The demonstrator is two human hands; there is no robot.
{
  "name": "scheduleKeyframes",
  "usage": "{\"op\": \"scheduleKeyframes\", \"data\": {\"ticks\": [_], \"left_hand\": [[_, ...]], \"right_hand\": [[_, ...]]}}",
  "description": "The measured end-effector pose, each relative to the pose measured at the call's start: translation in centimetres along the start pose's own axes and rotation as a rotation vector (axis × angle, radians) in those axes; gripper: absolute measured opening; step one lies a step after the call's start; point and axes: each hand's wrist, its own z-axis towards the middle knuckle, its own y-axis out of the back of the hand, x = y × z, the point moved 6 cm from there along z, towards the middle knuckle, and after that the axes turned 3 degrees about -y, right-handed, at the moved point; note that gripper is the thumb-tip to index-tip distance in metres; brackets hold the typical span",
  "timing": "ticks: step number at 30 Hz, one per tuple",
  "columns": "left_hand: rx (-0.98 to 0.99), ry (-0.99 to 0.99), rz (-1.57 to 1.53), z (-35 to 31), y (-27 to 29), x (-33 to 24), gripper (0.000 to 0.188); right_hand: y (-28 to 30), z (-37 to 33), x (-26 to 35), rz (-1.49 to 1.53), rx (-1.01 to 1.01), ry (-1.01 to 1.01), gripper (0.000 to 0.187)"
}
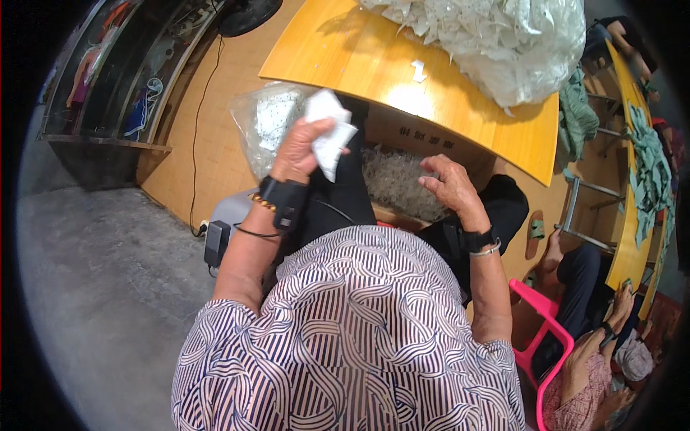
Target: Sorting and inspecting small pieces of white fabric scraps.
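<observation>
My left hand (295, 149) is closed around several thin white pieces (329, 141), like folded paper or sheet. It holds them up beside a clear plastic bag (248, 108) with white pieces in it. My right hand (456, 188) hovers over the right side of a cardboard box (460, 138), fingers loosely bent and apart, with nothing visible in them. Translucent shredded scraps (394, 179) fill the box between my knees. Ahead stands a yellow wooden table (323, 47), where one small white piece (418, 70) lies near the front edge.
A large clear bag (510, 50) of translucent pieces bulges over the table's far right. Someone sits at my right by a pink chair (552, 327), at another yellow table (624, 248) heaped with green cloth pieces (650, 172). A cable (195, 151) crosses the wooden board at left.
</observation>
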Motion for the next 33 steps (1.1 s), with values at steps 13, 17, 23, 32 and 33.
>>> {"op": "scheduleKeyframes", "data": {"ticks": [13, 17, 23, 32, 33], "left_hand": [[-0.904, 0.233, 0.219, -1.3, 25.5, -0.7, 0.070], [-0.881, 0.192, 0.167, -1.4, 22.6, 0.3, 0.058], [-0.454, -0.124, 0.068, -0.3, 13.5, -3.2, 0.027], [-0.015, -0.075, 0.058, 0.1, 0.6, -0.7, 0.022], [0.005, -0.040, 0.075, 0.4, 0.2, 0.2, 0.021]], "right_hand": [[11.4, 7.7, 3.4, 0.897, -0.549, -0.070, 0.017], [14.9, 8.9, 4.7, 0.808, -0.759, -0.012, 0.022], [18.5, 11.2, 3.9, 0.236, -0.986, 0.006, 0.017], [13.0, 8.0, 3.8, 0.579, -0.801, -0.004, 0.012], [13.9, 8.3, 3.9, 0.543, -0.866, -0.007, 0.017]]}}
